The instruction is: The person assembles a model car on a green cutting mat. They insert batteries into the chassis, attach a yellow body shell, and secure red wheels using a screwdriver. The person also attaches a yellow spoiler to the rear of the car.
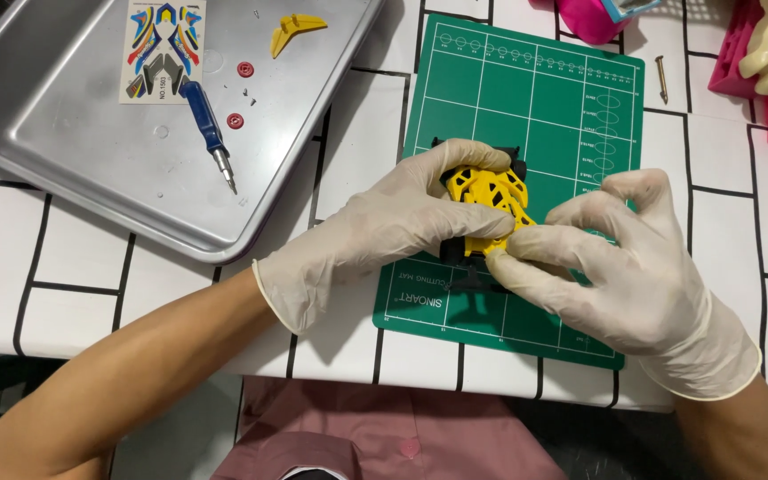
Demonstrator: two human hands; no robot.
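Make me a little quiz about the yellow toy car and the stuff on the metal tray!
1. True or false: both gloved hands, the left hand and the right hand, are touching the yellow toy car.
2. What lies under the car?
A. the metal tray
B. the green cutting mat
C. a pink basket
3. Fill in: the screwdriver on the tray has a ____ handle.

Key
1. True.
2. B.
3. Blue. It lies beside the sticker sheet, between two small red round parts, with a loose yellow wing piece farther back.
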